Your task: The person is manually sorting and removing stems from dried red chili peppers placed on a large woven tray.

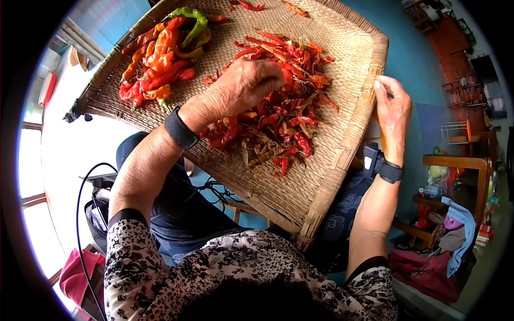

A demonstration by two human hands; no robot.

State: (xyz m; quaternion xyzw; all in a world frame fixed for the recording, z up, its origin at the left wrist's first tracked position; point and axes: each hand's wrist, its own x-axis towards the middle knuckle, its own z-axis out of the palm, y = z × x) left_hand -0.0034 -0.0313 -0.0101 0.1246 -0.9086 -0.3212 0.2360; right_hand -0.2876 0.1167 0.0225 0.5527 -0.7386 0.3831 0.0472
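A large woven tray (342,115) with raised rims lies tilted across my lap. Dried red chili peppers (284,104), some shrivelled and brownish, form a loose pile in its middle. My left hand (246,83) is over the upper left of that pile, fingers curled together; whatever they pinch is hidden, though a red chili shows right by the fingertips. At the tray's right rim, my right hand (393,107) has its fingers bent against the edge, gripping it. Fresher, glossy red and orange peppers (160,59) with a curved green pepper (194,24) make a separate heap at the far left.
A few stray chilies (249,5) lie near the tray's far side. A wooden chair (455,160) with cloths (463,230) stands at the right. Black cable (80,214) runs down the left, near a pink cloth (80,275). A low stool (243,208) shows under the tray.
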